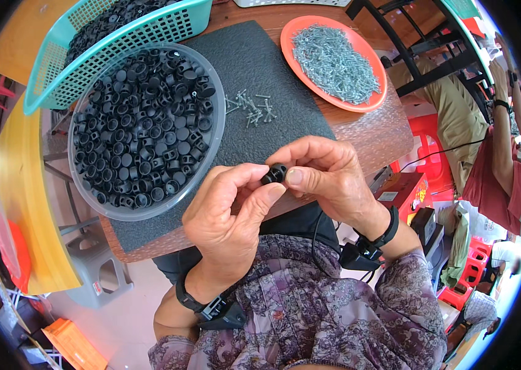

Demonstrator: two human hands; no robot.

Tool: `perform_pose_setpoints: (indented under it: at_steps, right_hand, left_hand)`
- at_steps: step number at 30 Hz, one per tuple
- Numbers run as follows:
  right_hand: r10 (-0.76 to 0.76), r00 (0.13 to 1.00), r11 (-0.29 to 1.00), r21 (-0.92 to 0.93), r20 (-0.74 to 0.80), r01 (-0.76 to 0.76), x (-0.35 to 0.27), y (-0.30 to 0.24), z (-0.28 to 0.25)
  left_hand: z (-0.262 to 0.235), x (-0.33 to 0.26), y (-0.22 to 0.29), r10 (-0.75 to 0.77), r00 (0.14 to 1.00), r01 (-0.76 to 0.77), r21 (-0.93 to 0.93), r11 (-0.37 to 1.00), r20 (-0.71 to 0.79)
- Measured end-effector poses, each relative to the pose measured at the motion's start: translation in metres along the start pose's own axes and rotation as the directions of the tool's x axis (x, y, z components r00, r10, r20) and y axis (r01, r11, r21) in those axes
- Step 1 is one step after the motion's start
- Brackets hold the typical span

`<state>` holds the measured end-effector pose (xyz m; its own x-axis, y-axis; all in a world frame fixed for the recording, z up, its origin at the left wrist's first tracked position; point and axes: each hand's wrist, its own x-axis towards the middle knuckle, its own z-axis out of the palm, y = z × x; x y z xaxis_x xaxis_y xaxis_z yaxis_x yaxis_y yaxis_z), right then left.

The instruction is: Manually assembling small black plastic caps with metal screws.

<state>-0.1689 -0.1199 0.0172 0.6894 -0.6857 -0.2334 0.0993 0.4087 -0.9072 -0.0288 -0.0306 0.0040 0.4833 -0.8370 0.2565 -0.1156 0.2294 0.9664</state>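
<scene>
A: Your left hand (226, 216) and right hand (328, 176) meet just above the near edge of the surface (365, 132); both are closed round one small black plastic cap (274, 173), pinched between thumbs and fingertips.

B: So where should I steady it?

A: Keep the cap low over the dark mat (260, 68); if it slips, it lands there rather than on your lap; I judge a light pinch is enough, since the part is small and hard.

B: And the rest?

A: The clear bowl of black caps (143, 129) sits just left of your hands; loose screws (249, 106) lie on the mat beyond them; the orange plate of screws (334, 61) is farther back, to the right.
</scene>
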Motion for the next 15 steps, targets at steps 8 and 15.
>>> perform_pose_setpoints:
  at_steps: [8,15]
  right_hand:
    - [-0.056,0.998,0.998,-0.029,-0.022,0.055,0.000,0.005,0.002]
    - [-0.214,0.976,0.973,-0.098,-0.031,0.210,0.002,0.012,0.007]
  left_hand:
    - [-0.001,0.003,0.004,0.087,0.995,-0.092,0.157,0.983,0.040]
    - [-0.001,0.002,-0.003,0.108,0.994,-0.109,0.117,0.987,0.010]
